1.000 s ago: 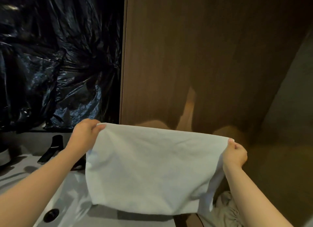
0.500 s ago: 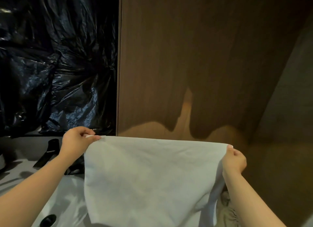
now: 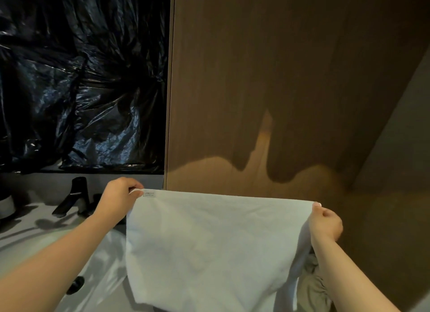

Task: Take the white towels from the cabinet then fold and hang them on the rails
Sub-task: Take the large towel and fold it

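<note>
A white towel point(image 3: 209, 246) hangs stretched flat in front of me, its top edge level and taut. My left hand point(image 3: 118, 195) pinches the upper left corner, beside a small sewn label. My right hand point(image 3: 325, 223) pinches the upper right corner. The towel's lower edge falls over the sink and hides what lies under it. No rail or cabinet opening shows in the head view.
A brown wooden panel point(image 3: 279, 90) fills the wall ahead. Black plastic sheeting point(image 3: 81, 78) covers the left wall. Below it sit a black faucet point(image 3: 74, 197) and a white sink point(image 3: 102, 265) with a black drain. A crumpled beige cloth point(image 3: 311, 286) lies at the lower right.
Both hands have lowered slightly in view with the towel still stretched between them. The towel's label at the left corner now shows.
</note>
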